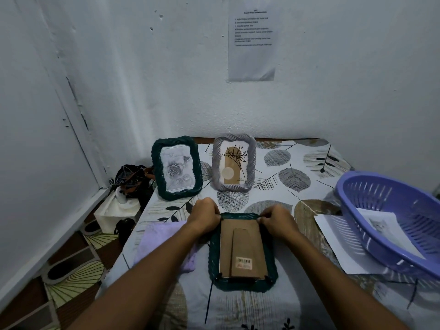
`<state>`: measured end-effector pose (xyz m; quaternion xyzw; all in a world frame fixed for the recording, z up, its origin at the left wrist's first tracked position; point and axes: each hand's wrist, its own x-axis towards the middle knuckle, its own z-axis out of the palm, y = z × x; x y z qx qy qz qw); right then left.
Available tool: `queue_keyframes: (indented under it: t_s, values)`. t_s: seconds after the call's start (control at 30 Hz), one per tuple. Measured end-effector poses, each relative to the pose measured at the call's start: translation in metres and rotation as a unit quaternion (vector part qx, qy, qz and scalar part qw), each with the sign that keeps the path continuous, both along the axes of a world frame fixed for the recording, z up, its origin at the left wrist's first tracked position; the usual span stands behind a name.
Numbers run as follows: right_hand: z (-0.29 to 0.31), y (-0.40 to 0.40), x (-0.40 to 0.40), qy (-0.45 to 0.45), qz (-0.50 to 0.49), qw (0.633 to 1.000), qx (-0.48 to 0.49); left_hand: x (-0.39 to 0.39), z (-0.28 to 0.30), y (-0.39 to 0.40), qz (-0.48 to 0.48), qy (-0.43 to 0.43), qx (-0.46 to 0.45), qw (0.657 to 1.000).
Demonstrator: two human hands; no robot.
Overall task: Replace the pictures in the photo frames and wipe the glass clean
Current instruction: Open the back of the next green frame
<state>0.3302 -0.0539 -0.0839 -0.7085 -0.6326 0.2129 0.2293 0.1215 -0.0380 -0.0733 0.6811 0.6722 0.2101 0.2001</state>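
A dark green photo frame with a bumpy, rope-like edge lies face down on the counter, right in front of the person. Its back is a flat brown board with a fold-out stand and a small barcode sticker near the bottom. The left hand has its fingers curled on the top left corner of the frame. The right hand pinches something small at the top right corner of the board, but it is too small to tell what. Two more frames stand up near the wall. One is dark green with the same twisty edge and shows a grey drawing of roses. The other is grey, also twisty, and shows a thin plant drawing on a tan shape. A soft, fluffy light purple cloth lies just beside the flat frame, partly under the left arm. On the right sits a purple plastic basket with slots in its sides, and a printed picture lies inside it. A white sheet of paper lies partly under the basket. The counter is covered by a cloth with big grey and brown leaf shapes. The walls are white and rough, and a paper with printed lines is stuck on the wall. On the floor to the left are a dark bag and a white box.
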Motion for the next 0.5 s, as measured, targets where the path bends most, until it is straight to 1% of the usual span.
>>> queue_keyframes:
  t_s: [0.3,0.5]
  values:
    - [-0.0013,-0.0012,-0.0002,0.012,0.000,1.000,0.004,0.0062,0.0025,0.0014,0.032,-0.015,-0.014,0.999]
    - [0.0011,-0.0023,-0.0004,0.006,0.000,1.000,0.008,-0.0028,0.0049,0.0056,-0.011,-0.011,-0.042,0.999]
